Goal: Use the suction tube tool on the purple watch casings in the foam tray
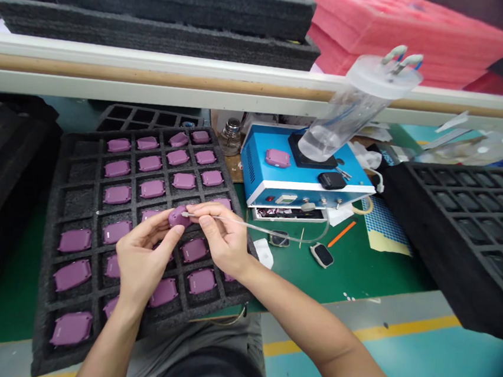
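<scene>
Purple case (179,217) held above black foam tray (44,287), gripped by closed fingers of left hand (145,255). Right hand (220,239) pinches thin needle (204,216) on clear tubing (269,233), tip at the case. Further purple cases (117,232) sit in tray cells; blue bench unit (305,185) stands beyond on green-matted surface (359,276).

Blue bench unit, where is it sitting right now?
In the head view, the blue benchtop unit sits right of the foam tray of purple casings, just beyond the person's right hand, with a clear plastic jar tilted on top.
</scene>
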Motion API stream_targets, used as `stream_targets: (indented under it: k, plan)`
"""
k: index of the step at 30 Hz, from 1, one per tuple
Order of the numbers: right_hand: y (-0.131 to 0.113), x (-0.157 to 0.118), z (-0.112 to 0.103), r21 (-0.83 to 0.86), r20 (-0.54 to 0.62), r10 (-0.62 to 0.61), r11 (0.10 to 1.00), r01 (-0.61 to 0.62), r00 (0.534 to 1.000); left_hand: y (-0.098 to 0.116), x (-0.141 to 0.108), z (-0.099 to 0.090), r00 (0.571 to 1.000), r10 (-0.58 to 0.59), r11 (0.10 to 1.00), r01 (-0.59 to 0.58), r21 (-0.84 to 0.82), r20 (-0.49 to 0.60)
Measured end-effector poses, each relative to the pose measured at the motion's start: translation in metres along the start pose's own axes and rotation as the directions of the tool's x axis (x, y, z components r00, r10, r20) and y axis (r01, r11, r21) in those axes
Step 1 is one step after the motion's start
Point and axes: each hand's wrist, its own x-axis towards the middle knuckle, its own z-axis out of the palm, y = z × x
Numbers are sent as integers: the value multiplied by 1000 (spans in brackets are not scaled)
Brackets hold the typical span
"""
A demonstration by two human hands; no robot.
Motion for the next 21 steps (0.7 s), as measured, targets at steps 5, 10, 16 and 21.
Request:
stream_targets:
  k: [5,10,16,21]
  plan:
    - [0,-1,1,9,-3,-2,1000,2,1000,-1,0,0,1000,12,1000,-12,11,5]
    - [1,-2,0,16,3,-9,1000,9,1000,-1,0,0,1000,14,1000,-14,14,10]
    - [2,-1,0,13,7,-3,1000,3,1000,-2,0,-1,1000,6,1000,-6,15,8]
    - [1,-1,0,5,2,3,1000,-3,1000,-2,0,-1,1000,-12,1000,12,24,6]
